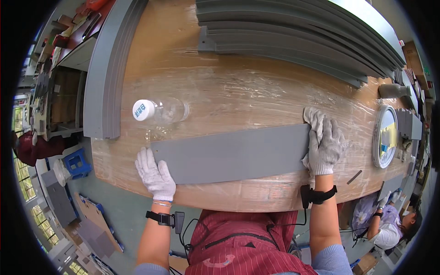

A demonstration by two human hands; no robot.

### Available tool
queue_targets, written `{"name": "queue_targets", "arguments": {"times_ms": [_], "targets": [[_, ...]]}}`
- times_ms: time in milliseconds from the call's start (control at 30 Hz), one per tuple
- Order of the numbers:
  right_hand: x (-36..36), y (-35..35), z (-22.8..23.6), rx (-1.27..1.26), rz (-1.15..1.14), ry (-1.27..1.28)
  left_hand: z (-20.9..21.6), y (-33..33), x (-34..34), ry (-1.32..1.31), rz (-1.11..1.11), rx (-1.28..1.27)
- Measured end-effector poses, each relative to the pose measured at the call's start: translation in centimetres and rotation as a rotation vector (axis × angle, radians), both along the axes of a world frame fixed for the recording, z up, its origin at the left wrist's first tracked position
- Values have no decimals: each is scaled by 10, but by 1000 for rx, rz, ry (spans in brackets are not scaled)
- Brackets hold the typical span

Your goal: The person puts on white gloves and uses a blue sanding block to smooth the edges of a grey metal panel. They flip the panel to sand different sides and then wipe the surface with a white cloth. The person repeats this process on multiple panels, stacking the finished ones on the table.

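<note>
Long grey panel (231, 153) lying flat on the plastic-wrapped wooden bench (220, 87), its long axis running left to right across the person's front, with the right end sitting slightly higher in the view than the left. Left hand (155, 174), in a white work glove, rests at the panel's lower left corner, fingers laid flat and spread against the edge; the grip here is open, pressing rather than clasping. Right hand (324, 146), also gloved, covers the panel's right end, palm down with fingers extended over the short edge; its grip is likewise flat and open, and the glove hides the panel's right corners. A clear plastic bottle (160, 111) with a white cap lies on its side just beyond the panel's upper left part, cap pointing left. Stacks of similar grey panels (298, 36) occupy the far side of the bench, their upper ends cut off by the frame; another grey stack (106, 68) runs along the bench's left edge. A round tape roll (385, 136) lies to the right of the right hand. A second person (389, 224) is partly visible at lower right, distorted by the lens rim
</note>
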State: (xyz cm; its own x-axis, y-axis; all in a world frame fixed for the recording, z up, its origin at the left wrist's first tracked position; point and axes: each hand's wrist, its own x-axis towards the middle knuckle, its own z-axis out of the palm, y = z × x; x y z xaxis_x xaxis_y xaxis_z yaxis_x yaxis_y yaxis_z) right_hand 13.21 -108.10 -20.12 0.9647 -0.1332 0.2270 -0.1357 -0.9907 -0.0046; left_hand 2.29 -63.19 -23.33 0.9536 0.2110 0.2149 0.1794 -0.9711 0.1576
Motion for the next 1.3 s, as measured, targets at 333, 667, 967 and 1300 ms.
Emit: {"name": "queue_targets", "arguments": {"times_ms": [333,667,967,1300], "targets": [[-12,66,-27,-79,-98,-78,18,33,-48,111,-265,-239],[-107,386,13,518,894,527,-11,40,-70,-88,100,-626],[-42,156,23,1473,-355,198,0,51,-73,-65,-165,-316],[-69,332,14,680,839,344,-18,57,-70,15,-89,-302]]}}
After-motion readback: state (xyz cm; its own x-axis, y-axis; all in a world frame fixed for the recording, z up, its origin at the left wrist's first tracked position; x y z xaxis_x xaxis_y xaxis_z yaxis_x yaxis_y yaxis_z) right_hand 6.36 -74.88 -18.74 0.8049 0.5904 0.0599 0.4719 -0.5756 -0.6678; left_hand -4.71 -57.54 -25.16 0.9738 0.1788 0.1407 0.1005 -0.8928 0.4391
